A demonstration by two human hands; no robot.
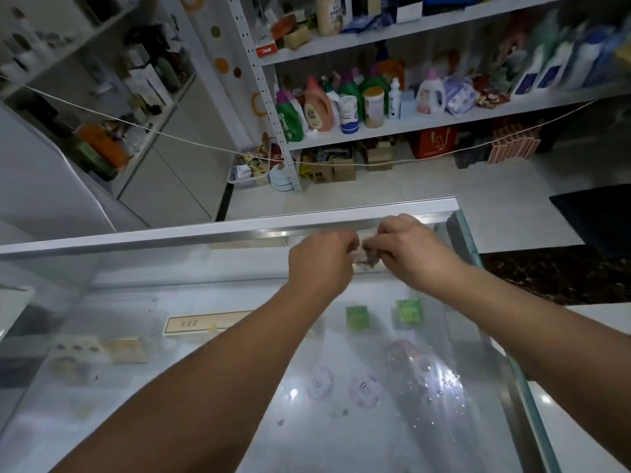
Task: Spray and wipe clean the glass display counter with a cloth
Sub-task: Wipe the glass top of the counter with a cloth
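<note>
Between the two hands, near the far right corner of the glass counter (239,387), sits the cloth (367,252) — a small, pale, crumpled wad, mostly hidden by knuckles. The left hand (321,262) has its fingers curled in and pinches the wad's left side; the right hand (411,249) does the same from the right, fingers folded over it. Both grips are closed on the fabric, and the hands nearly touch. Whether the wad rests on the glass or is held just above it cannot be told from this angle.

The cloth looks soft and limp, light enough to weigh nothing in the hand, and it will bunch or unfold wherever it is tugged. It is probably damp, though that is not plain to see. Taking it by opposite edges, as now, seems the way to open it flat or fold it into a pad — a flat pad under the palm should wipe better than a ball.

Nearer the body, droplets (440,387) bead on the glass over the right half, so the top will be slippery and needs even, moderate pressure; it is rigid but breakable. Packets lie inside the case below, and stocked shelves (426,121) stand beyond.
</note>
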